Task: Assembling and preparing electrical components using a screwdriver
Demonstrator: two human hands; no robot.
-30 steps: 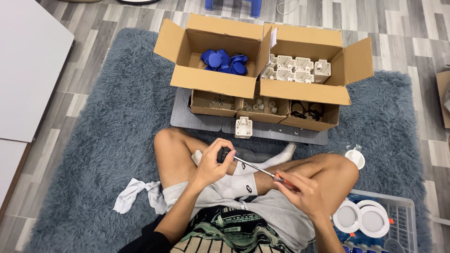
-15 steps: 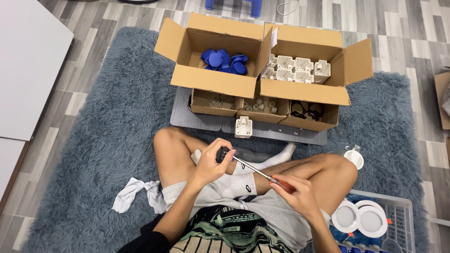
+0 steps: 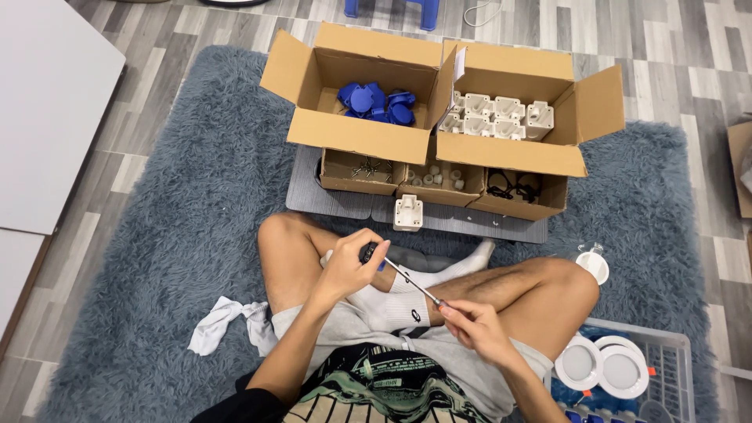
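The left hand (image 3: 348, 270) has its fingers (image 3: 374, 252) clenched round the dark handle of a screwdriver (image 3: 407, 276), while the right hand (image 3: 474, 329) pinches a small part I cannot make out at its tip. Since a second ago the shaft has tilted only slightly, so the driving seems ongoing. Beyond the fingers lie a white fitting (image 3: 408, 212) and open cardboard boxes (image 3: 439, 149).

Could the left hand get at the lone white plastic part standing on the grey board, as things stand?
Probably yes: the white plastic part stands uncovered ahead of the left hand, but that hand grips a screwdriver.
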